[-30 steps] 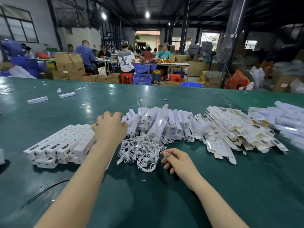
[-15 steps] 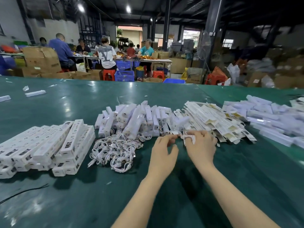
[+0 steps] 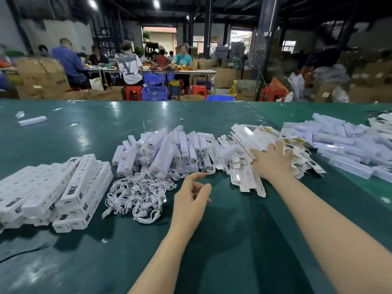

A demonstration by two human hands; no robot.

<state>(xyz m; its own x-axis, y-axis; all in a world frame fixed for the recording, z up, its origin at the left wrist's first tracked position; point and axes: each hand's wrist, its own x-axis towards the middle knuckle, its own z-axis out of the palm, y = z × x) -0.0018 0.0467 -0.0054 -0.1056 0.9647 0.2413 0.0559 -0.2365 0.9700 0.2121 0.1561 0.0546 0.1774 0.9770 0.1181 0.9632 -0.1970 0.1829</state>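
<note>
On the green surface [image 3: 233, 240], the right hand [image 3: 272, 162] lies spread on flat cartons [image 3: 244, 177]. The left hand [image 3: 192, 198] hovers loosely curled, holding nothing.

We looked out on bright ceiling lamps [image 3: 156, 2], a dark steel column [image 3: 268, 49], an open doorway [image 3: 160, 38], cardboard boxes [image 3: 42, 76], blue crates [image 3: 154, 93] and red stools [image 3: 133, 92].

Overhead glare on table [image 3: 89, 128], wide-angle edges
</note>
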